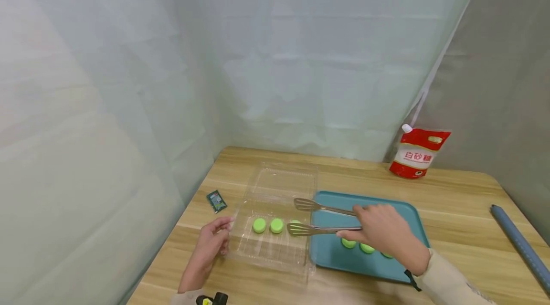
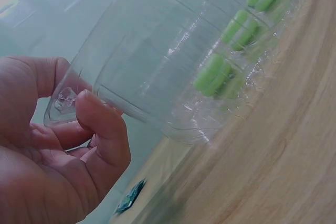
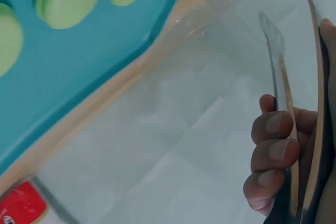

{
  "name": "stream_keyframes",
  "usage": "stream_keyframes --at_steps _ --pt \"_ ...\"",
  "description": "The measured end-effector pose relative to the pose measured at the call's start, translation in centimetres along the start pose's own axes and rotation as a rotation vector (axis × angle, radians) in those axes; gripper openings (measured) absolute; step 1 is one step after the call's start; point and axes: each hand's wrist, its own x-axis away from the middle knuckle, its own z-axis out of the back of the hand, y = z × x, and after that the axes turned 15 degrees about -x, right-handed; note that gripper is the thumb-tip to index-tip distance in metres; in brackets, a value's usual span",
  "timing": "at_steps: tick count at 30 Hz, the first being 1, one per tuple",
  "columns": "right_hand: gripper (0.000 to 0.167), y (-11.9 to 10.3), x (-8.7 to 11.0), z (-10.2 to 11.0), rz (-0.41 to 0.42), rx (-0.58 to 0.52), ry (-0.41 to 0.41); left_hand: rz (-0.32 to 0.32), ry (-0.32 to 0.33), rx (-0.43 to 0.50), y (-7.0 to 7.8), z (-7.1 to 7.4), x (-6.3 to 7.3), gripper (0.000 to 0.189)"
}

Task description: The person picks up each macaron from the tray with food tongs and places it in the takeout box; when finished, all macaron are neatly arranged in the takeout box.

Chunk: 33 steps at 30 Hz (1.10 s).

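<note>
My left hand (image 1: 211, 240) pinches the left edge of a clear plastic box (image 1: 275, 250) with thumb and fingers, as the left wrist view shows up close. Three green macarons (image 1: 277, 226) lie in a row inside the box, the rightmost partly covered by the tongs. In my right hand (image 1: 384, 228) I hold metal tongs (image 1: 320, 230) by their arms, slotted ends spread apart over the box's right side with nothing between them. Below that hand, three more green macarons (image 1: 367, 248) rest along the front of a blue tray (image 1: 335, 262), close beside the box.
A small dark green packet (image 1: 216, 201) lies left of the box. At the back right stands a red and white pouch (image 1: 416, 153) with a white cap. A long grey-blue bar (image 1: 520, 245) lies along the table's right edge. The box's clear lid (image 1: 283, 183) is folded back.
</note>
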Motion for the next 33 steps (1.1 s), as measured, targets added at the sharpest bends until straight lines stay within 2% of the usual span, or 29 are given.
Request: stream_keyframes --at_steps 7,14,20,29,33 --pt "0.058 0.9 1.5 -0.3 -0.049 -0.022 0.035 0.009 -0.006 0.006 -0.1 -0.1 0.1 0.045" --pt "0.059 2.4 3.5 -0.7 -0.075 0.024 0.051 0.009 -0.008 0.009 -0.3 0.0 0.3 0.045" --pt "0.055 3.7 5.1 -1.0 -0.14 0.014 0.024 0.005 -0.004 0.012 -0.4 0.2 0.2 0.045" --pt "0.059 5.0 6.6 -0.7 -0.191 0.016 -0.039 -0.007 -0.012 -0.008 -0.1 0.2 -0.1 0.042" --pt "0.056 5.5 7.2 -0.5 -0.184 0.022 -0.06 -0.01 -0.012 -0.005 -0.1 0.0 -0.1 0.041"
